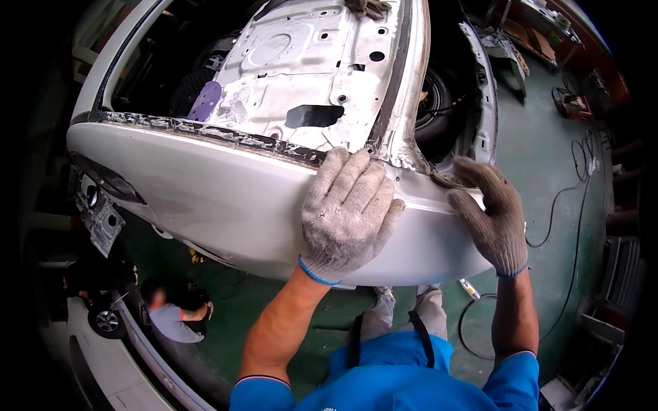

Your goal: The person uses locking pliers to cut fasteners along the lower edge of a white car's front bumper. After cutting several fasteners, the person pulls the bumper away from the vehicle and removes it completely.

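Observation:
A large white car body panel (226, 198) stretches across in front of me, its upper edge rough with dark and whitish residue. My left hand (346, 212), in a pale knit glove with a blue cuff, lies flat over the top edge, fingers stretched out and holding nothing. At the panel's right corner is my right hand (490, 216) in a browner knit glove. Its thumb and bent fingers are spread apart around the corner, touching or very near it. A thin brownish strip (447, 181) shows beside its fingertips; whether they touch it is unclear.
Behind the panel lie a white sheet-metal surface with holes (301, 75), a purple perforated sheet (205, 101) and a brown glove (369, 8). A tyre (439, 99) sits in the right-hand recess. Cables (579, 198) cross the green floor. A person (175, 318) crouches at lower left.

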{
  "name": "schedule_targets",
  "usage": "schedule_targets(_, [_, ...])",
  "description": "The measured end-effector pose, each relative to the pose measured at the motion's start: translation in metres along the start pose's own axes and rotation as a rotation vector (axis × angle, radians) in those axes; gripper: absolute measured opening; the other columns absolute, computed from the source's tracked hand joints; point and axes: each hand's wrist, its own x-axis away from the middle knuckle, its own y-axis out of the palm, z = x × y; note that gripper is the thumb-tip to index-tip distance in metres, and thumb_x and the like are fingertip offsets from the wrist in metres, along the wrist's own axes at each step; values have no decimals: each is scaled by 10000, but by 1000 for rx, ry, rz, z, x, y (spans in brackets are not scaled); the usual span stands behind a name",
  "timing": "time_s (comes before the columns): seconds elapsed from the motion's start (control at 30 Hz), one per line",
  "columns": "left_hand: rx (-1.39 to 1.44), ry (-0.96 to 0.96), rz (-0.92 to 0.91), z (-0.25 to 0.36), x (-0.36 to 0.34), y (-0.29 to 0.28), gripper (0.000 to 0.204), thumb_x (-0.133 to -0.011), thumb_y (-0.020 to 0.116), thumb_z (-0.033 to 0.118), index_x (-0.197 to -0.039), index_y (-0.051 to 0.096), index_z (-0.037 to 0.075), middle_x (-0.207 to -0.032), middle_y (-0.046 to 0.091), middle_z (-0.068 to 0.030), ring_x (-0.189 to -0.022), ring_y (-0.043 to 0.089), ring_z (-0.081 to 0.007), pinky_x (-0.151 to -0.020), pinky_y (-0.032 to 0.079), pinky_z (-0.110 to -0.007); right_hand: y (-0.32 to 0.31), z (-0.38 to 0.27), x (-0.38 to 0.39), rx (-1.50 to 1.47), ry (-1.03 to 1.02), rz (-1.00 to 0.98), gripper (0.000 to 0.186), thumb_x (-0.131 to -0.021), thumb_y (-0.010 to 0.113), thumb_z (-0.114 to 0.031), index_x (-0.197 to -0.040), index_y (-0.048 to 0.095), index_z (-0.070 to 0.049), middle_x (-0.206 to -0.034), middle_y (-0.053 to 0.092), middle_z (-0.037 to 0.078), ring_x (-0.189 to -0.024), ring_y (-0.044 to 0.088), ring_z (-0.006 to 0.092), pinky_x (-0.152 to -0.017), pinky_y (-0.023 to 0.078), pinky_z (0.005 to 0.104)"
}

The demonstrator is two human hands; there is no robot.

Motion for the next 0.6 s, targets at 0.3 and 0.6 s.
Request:
schedule_targets(0.3, [130,32,120,-12,13,1,244,-750,807,190,-956,761,68,-1023,730,-91,-1097,707,-288,-1100,504,-549,60,-14,-87,-362,388,-267,555,-963,778,-407,-1249,687,61,-1088,745,108,-973,676,137,-880,551,305])
schedule_targets(0.6, [174,31,132,-15,17,2,250,-786,793,196,-989,762,53,-1046,728,-103,-1103,703,-294,-1107,502,-546,70,-7,-90,-527,451,-314,525,-977,771,-410,-1215,720,55,-1071,727,41,-952,638,95,-887,536,281])
